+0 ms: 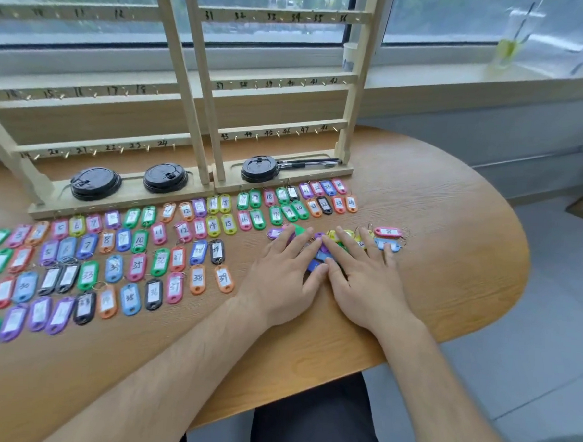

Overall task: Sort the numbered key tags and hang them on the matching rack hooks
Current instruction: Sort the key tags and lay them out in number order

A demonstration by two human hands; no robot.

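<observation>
A small heap of unsorted tags (319,258) lies right of centre on the bench (451,229). The left hand (280,271) and right hand (364,278) lie flat on it, fingers straight, grasping nothing. Sorted tags (112,265) fill rows to the left. Two racks (281,132) stand at the far edge, hooks bare. Sorting seems nearly finished; next, single out one tag and read its number.

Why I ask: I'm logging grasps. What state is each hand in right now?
Left hand: open, straight fingers resting on the loose pile of coloured plastic key tags.
Right hand: open, fingers flat on the same pile.
</observation>
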